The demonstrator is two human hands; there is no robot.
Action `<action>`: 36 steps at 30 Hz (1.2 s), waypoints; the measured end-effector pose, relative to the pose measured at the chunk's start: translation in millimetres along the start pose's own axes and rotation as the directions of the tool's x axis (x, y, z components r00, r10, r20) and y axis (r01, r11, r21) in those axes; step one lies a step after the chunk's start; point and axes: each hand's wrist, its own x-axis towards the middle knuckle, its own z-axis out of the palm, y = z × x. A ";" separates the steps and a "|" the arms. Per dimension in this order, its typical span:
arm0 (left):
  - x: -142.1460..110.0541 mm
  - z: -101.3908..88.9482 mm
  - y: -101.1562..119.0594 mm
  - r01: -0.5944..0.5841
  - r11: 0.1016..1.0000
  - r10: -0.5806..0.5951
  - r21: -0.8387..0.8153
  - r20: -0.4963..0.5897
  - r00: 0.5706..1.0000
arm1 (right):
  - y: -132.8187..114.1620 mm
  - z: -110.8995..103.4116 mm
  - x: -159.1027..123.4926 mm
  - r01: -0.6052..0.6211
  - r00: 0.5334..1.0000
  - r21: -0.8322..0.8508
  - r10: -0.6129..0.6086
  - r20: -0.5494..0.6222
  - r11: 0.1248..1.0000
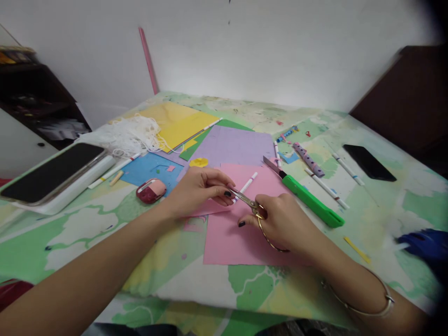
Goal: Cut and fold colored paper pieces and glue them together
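Observation:
My right hand (285, 217) holds a pair of scissors (249, 201) with gold-coloured handles, its blades pointing left. The blade tips reach the fingers of my left hand (206, 189). Thumb and fingers of that hand are pinched together, and what they grip is too small or hidden to make out. Both hands are above pink paper (224, 245). Just beyond the scissors, a thin white stick with purple bands (249, 182) lies slanted, its near end close to my left fingertips. To the right of it is a green utility knife (310, 198) with its blade out.
Purple (234, 142), yellow (185, 119) and blue sheets (136, 170) lie farther back, beside tangled white string (129, 133). A phone (52, 172) rests on a white box at left, near a maroon-pink case (151, 190). Another phone (369, 162) and banded sticks (327, 187) lie right.

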 end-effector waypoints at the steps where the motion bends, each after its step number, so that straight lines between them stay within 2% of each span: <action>1: 0.1 -0.1 -0.1 -0.001 1.000 0.001 0.003 0.000 1.000 | 0.0 0.1 -0.1 0.002 1.000 0.001 -0.002 0.000 1.000; 17: 0.3 0.3 -0.7 0.016 1.000 -0.016 -0.007 0.003 1.000 | -0.3 -1.0 -0.2 -0.001 1.000 0.021 0.001 0.009 1.000; 21: 0.7 1.4 2.4 0.044 0.996 -0.044 -0.083 0.002 0.999 | -2.2 -3.2 0.5 -0.017 1.000 0.049 0.017 0.009 0.999; 27: -0.4 -2.1 4.8 0.081 0.984 -0.080 -0.158 0.010 0.997 | -4.3 -8.6 1.5 -0.028 0.999 0.201 0.019 0.048 0.979; 36: -0.1 -2.1 0.1 0.084 0.946 -0.075 -0.312 0.041 0.996 | -5.0 -8.9 3.7 -0.023 1.000 0.287 0.022 0.005 0.958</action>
